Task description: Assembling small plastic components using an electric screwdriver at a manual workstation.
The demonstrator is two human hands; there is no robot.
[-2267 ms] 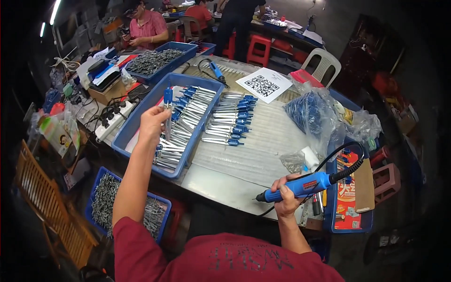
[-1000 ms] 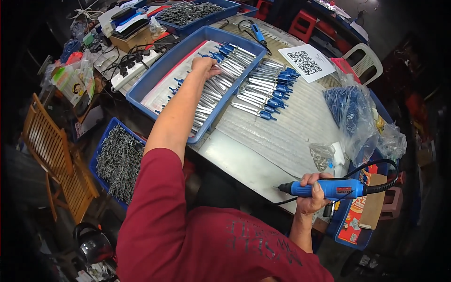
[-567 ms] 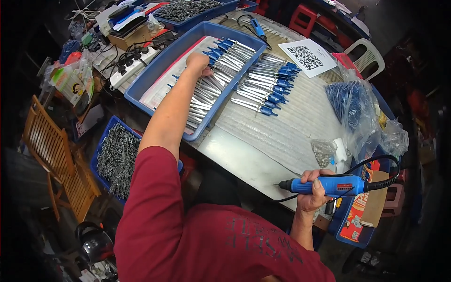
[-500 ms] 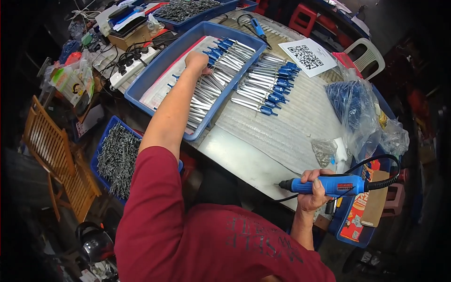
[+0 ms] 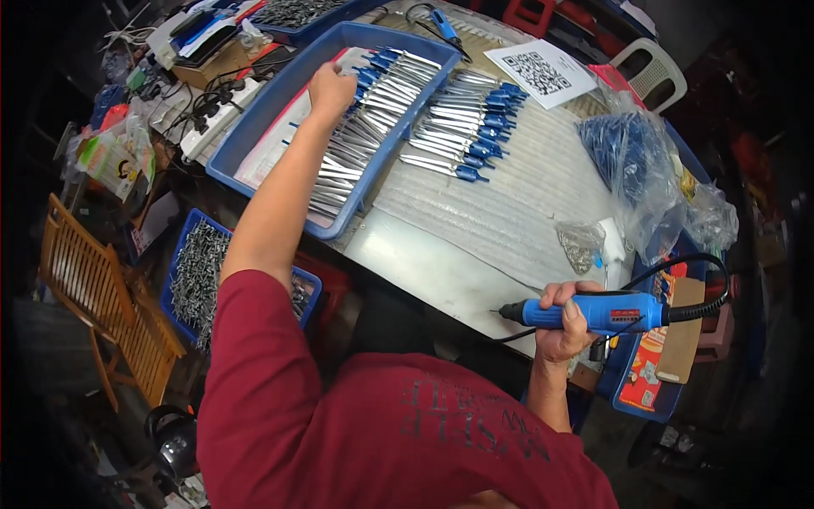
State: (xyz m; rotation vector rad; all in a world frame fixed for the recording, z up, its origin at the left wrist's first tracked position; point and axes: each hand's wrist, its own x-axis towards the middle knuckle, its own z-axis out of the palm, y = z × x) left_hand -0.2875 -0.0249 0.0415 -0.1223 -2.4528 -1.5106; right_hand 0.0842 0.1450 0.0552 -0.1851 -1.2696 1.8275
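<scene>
My right hand (image 5: 564,329) is wrapped round a blue electric screwdriver (image 5: 606,312) with a black nose and a coiled black cable, held level over the table's near edge. My left hand (image 5: 331,92) reaches into a long blue tray (image 5: 339,222), its fingers curled by the blue ends of slim silver metal pieces (image 5: 392,110). Whether a piece is between those fingers is hidden. More silver pieces with blue ends (image 5: 462,131) lie in a row on the table to the tray's right, their blue ends pointing right.
Foam sheeting (image 5: 526,199) covers the table. A clear bag of blue parts (image 5: 623,161) and a small bag (image 5: 579,246) lie on the right. A second screwdriver (image 5: 444,25) is at the back. A blue bin of metal parts (image 5: 199,276) and a wooden chair (image 5: 106,297) stand left.
My left hand has shifted slightly up along the tray's row of pieces and left in view. The whole view has moved a little. My right hand still grips the screwdriver.
</scene>
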